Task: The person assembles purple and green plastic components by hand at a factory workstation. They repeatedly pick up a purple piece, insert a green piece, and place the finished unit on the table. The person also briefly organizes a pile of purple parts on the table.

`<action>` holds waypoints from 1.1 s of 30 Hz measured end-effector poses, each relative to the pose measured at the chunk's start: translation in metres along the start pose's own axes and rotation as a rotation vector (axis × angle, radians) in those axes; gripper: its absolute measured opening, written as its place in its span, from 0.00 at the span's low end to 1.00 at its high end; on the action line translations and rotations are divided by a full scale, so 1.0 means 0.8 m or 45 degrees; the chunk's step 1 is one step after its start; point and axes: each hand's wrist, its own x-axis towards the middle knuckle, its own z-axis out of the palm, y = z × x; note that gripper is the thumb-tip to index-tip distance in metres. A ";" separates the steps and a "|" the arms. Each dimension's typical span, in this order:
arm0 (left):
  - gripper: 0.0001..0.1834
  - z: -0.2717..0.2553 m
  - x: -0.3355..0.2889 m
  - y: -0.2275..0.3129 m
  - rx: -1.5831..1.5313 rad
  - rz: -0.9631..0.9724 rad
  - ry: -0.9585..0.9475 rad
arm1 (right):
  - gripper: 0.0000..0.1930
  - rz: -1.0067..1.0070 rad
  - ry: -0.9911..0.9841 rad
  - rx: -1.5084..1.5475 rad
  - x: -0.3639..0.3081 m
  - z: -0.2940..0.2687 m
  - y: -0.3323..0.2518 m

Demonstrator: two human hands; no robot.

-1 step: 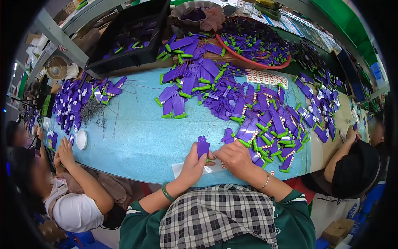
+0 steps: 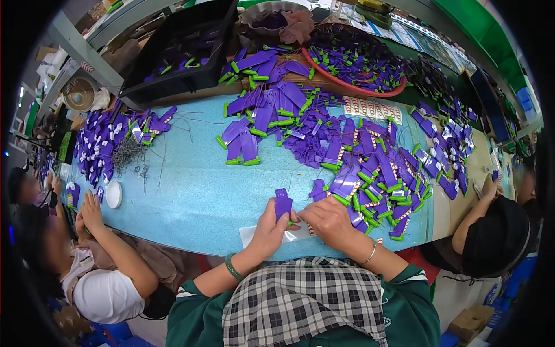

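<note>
Near the table's front edge my left hand (image 2: 268,230) is closed on a flat purple plastic piece (image 2: 282,202) with a notched upper edge. A bit of green shows at its lower end, by my thumb. My right hand (image 2: 327,220) is beside it, thumb and fingers pinched together close to the piece's green end. Whatever is between those fingertips is hidden. Under both hands lies a pale, glossy sheet (image 2: 296,235), with a small red-and-white striped patch by the right fingers. Just beyond my right hand spreads a heap of purple pieces with green ends (image 2: 376,185), several bearing striped strips.
More purple pieces (image 2: 266,110) lie at the table's far middle. Behind them are a black tray (image 2: 179,81) and a red-rimmed basket (image 2: 352,87). A striped sticker sheet (image 2: 373,109) lies at back right. A white dish (image 2: 114,195) stands left. Co-workers sit on both sides.
</note>
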 end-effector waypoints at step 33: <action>0.07 -0.003 0.001 -0.001 -0.035 -0.026 0.000 | 0.04 0.071 -0.166 -0.175 0.009 -0.010 -0.005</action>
